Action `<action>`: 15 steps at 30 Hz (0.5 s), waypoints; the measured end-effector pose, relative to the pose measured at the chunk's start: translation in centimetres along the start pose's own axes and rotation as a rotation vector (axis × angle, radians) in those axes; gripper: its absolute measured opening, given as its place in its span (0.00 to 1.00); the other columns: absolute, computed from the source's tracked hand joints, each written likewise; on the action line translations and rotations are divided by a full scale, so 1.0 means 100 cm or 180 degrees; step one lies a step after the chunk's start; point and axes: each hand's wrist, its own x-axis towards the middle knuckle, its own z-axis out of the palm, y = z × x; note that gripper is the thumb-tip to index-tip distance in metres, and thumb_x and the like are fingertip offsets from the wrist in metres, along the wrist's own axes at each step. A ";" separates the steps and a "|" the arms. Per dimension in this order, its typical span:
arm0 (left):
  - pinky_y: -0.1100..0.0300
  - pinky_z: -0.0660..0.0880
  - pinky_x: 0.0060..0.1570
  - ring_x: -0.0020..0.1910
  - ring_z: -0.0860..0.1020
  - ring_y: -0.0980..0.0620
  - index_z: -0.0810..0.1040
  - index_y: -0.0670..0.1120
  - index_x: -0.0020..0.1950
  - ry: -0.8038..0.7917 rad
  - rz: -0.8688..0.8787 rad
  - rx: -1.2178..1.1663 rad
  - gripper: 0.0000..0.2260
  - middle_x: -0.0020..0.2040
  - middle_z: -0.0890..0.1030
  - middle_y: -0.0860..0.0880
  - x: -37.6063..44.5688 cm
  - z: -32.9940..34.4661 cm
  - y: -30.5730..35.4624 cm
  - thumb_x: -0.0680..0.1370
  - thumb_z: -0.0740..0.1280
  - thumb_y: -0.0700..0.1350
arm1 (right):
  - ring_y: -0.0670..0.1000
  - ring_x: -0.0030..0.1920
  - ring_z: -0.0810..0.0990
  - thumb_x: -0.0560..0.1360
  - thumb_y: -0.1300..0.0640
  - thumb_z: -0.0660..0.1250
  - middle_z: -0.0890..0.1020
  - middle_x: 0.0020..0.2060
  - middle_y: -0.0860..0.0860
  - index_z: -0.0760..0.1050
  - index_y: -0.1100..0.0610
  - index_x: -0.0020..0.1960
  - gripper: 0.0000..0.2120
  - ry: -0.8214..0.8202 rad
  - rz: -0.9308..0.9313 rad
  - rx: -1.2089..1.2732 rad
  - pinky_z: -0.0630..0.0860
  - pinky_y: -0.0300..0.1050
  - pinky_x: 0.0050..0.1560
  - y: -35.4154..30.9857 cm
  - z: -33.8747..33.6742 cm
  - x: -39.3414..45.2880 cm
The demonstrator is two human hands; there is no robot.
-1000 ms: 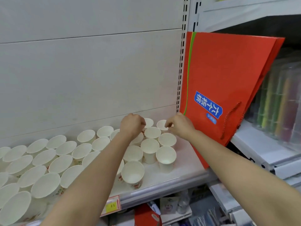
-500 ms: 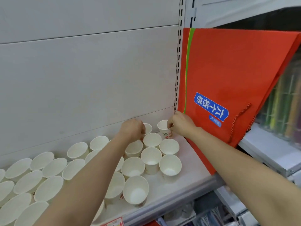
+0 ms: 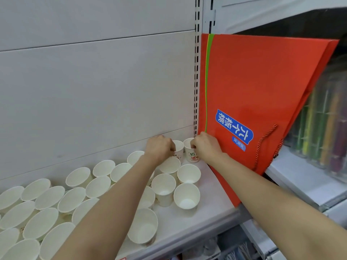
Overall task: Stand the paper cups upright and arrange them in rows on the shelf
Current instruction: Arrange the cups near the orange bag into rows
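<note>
while many paper cups [image 3: 163, 187] stood open side up on the white shelf [image 3: 210, 209], both hands were at the back row by the red bag [image 3: 262, 91]. the right hand [image 3: 206, 147] pinched the rim of the corner cup [image 3: 190, 152] with curled fingers. the left hand [image 3: 159, 148] was curled round the cup next to it [image 3: 178, 150]. these cups looked very light and thin, so a hard squeeze could crush them. the stiff rim looked like the best place to hold.
</note>
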 end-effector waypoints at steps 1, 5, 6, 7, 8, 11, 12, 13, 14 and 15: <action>0.60 0.67 0.38 0.49 0.79 0.45 0.84 0.56 0.50 -0.0028 -0.0023 -0.0003 0.08 0.44 0.83 0.48 0.001 0.000 0.002 0.73 0.69 0.51 | 0.56 0.50 0.77 0.73 0.65 0.65 0.79 0.49 0.55 0.81 0.53 0.51 0.12 0.0053 -0.0016 -0.0063 0.71 0.46 0.46 0.000 0.000 0.001; 0.60 0.66 0.38 0.49 0.79 0.45 0.84 0.55 0.50 -0.0166 -0.0055 -0.0030 0.08 0.45 0.82 0.48 0.005 0.000 0.009 0.74 0.69 0.54 | 0.56 0.52 0.76 0.73 0.67 0.64 0.79 0.50 0.56 0.80 0.55 0.53 0.14 0.0104 0.0031 -0.0153 0.72 0.50 0.56 0.001 0.002 0.002; 0.60 0.67 0.39 0.49 0.79 0.45 0.84 0.56 0.51 -0.0211 -0.0046 -0.0056 0.08 0.46 0.82 0.48 0.005 -0.001 0.011 0.75 0.69 0.55 | 0.56 0.52 0.76 0.73 0.68 0.64 0.79 0.50 0.56 0.80 0.55 0.54 0.14 0.0099 0.0027 -0.0152 0.72 0.49 0.55 0.002 0.003 0.001; 0.60 0.67 0.40 0.50 0.79 0.46 0.84 0.57 0.52 -0.0251 -0.0034 -0.0098 0.09 0.47 0.82 0.49 0.004 -0.001 0.011 0.75 0.68 0.56 | 0.56 0.52 0.76 0.73 0.68 0.63 0.78 0.50 0.56 0.80 0.56 0.54 0.14 0.0097 0.0018 -0.0137 0.72 0.48 0.53 0.002 0.003 0.000; 0.60 0.68 0.40 0.51 0.79 0.46 0.84 0.57 0.52 -0.0275 -0.0019 -0.0165 0.09 0.48 0.83 0.49 0.003 -0.002 0.011 0.76 0.68 0.56 | 0.56 0.52 0.77 0.73 0.69 0.63 0.78 0.50 0.56 0.80 0.56 0.54 0.14 0.0101 0.0012 -0.0100 0.72 0.47 0.51 0.001 0.004 0.000; 0.59 0.73 0.43 0.53 0.79 0.49 0.84 0.57 0.52 -0.0207 0.0018 -0.0401 0.08 0.51 0.84 0.53 -0.005 -0.014 0.004 0.76 0.68 0.53 | 0.57 0.52 0.76 0.72 0.68 0.63 0.79 0.50 0.55 0.79 0.53 0.56 0.17 0.0136 0.0037 0.0190 0.72 0.47 0.48 0.001 -0.001 -0.001; 0.58 0.75 0.46 0.54 0.78 0.50 0.84 0.57 0.52 -0.0156 0.0016 -0.0437 0.07 0.52 0.83 0.55 -0.011 -0.019 -0.001 0.76 0.68 0.51 | 0.56 0.52 0.77 0.72 0.67 0.64 0.79 0.51 0.55 0.78 0.51 0.57 0.18 0.0186 0.0079 0.0390 0.72 0.47 0.48 0.001 -0.004 -0.004; 0.57 0.76 0.48 0.54 0.78 0.51 0.84 0.58 0.52 -0.0108 0.0011 -0.0447 0.08 0.53 0.83 0.56 -0.019 -0.024 -0.007 0.76 0.68 0.49 | 0.55 0.53 0.77 0.72 0.65 0.66 0.79 0.51 0.54 0.79 0.49 0.57 0.17 0.0249 0.0139 0.0605 0.72 0.47 0.48 0.002 -0.008 -0.008; 0.57 0.76 0.48 0.54 0.78 0.53 0.84 0.58 0.52 -0.0096 0.0020 -0.0449 0.09 0.52 0.83 0.57 -0.027 -0.028 -0.013 0.76 0.69 0.47 | 0.54 0.53 0.76 0.72 0.64 0.66 0.80 0.51 0.52 0.79 0.48 0.55 0.16 0.0326 0.0171 0.0803 0.73 0.47 0.48 0.003 -0.013 -0.014; 0.58 0.76 0.48 0.52 0.78 0.54 0.84 0.58 0.51 -0.0158 0.0057 -0.0463 0.09 0.52 0.82 0.58 -0.036 -0.030 -0.019 0.75 0.69 0.45 | 0.53 0.53 0.76 0.72 0.63 0.67 0.81 0.49 0.51 0.81 0.47 0.52 0.14 0.0355 0.0167 0.0952 0.72 0.46 0.46 0.004 -0.017 -0.024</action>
